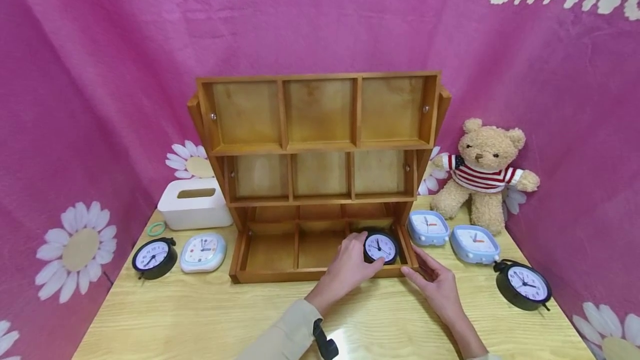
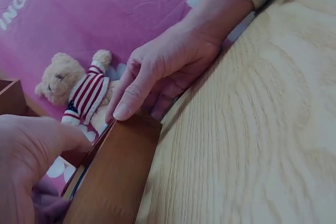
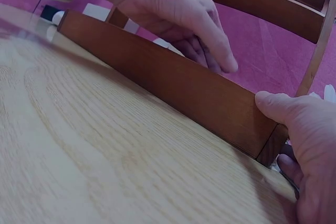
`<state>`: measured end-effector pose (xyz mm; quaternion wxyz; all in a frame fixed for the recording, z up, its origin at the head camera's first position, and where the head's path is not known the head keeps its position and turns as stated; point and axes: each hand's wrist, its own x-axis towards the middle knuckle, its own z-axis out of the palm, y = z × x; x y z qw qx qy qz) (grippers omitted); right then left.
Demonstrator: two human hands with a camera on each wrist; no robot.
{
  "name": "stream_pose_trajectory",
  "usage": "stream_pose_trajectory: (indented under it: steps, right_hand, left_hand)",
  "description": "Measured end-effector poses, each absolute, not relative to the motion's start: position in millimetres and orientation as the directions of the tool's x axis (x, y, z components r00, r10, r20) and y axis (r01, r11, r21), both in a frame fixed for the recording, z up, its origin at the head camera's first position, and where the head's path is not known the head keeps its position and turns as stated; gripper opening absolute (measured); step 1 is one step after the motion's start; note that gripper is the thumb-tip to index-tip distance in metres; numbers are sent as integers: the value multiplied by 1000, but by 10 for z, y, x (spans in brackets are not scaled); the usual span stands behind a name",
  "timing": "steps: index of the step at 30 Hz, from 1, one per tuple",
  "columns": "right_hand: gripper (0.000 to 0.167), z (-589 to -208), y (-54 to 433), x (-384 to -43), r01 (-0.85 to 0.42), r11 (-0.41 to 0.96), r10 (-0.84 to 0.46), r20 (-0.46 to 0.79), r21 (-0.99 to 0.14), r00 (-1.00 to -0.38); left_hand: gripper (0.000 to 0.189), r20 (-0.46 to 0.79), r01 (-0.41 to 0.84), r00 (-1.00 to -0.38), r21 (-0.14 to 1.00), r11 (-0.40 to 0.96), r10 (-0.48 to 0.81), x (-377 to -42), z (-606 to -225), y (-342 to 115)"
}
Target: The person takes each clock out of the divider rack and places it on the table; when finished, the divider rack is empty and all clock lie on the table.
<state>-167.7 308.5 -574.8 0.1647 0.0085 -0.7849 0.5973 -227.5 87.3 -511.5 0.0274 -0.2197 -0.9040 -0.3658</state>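
In the head view my left hand [image 1: 347,260] holds a round black alarm clock [image 1: 381,248], fingers at its top edge and thumb near its bottom. The clock, its white dial facing me, sits in the bottom right compartment of a brown wooden shelf rack [image 1: 280,276]. My right hand [image 1: 435,282] grips the rack's front right corner. In the right wrist view, its thumb [image 3: 275,106] lies on the front board [image 3: 178,85] and the other fingers go round the side. That board hides most of the clock from both wrist cameras.
Right of the rack are two blue alarm clocks [image 1: 429,228] [image 1: 475,244], a black alarm clock [image 1: 525,285] and a teddy bear [image 1: 482,174]. To the left are a white tissue box [image 1: 192,213], a green ring [image 1: 156,229], another black clock [image 1: 155,258] and a white-and-blue clock [image 1: 203,252].
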Motion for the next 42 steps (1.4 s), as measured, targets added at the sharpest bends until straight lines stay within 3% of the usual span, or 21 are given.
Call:
stream_pose_trajectory:
  steps: [7,16,28,36,42]
  right_hand:
    - [57,-5758,3080,-1662,-230,287,179,288,-930,-941]
    - [57,-5736,3069,-1670,-237,283,168,291,-929,-942]
    - [57,-5720,3072,-1718,-263,265,158,311,-928,-937]
    - [58,-5717,3070,-1698,-246,258,157,292,-934,-943]
    - [57,-5728,3082,-1658,-234,258,169,282,-937,-944]
  left_hand:
    - [75,174,357,-934,513,780,314,-2253,-5090,1054]
    - [83,86,264,-963,499,826,256,-2360,-5011,1182]
    - [67,96,286,-957,480,829,274,-2436,-4983,1169]
    - [74,125,305,-952,364,880,279,-2453,-5037,1202]
    - [85,144,325,-946,378,867,291,-2437,-5052,1199]
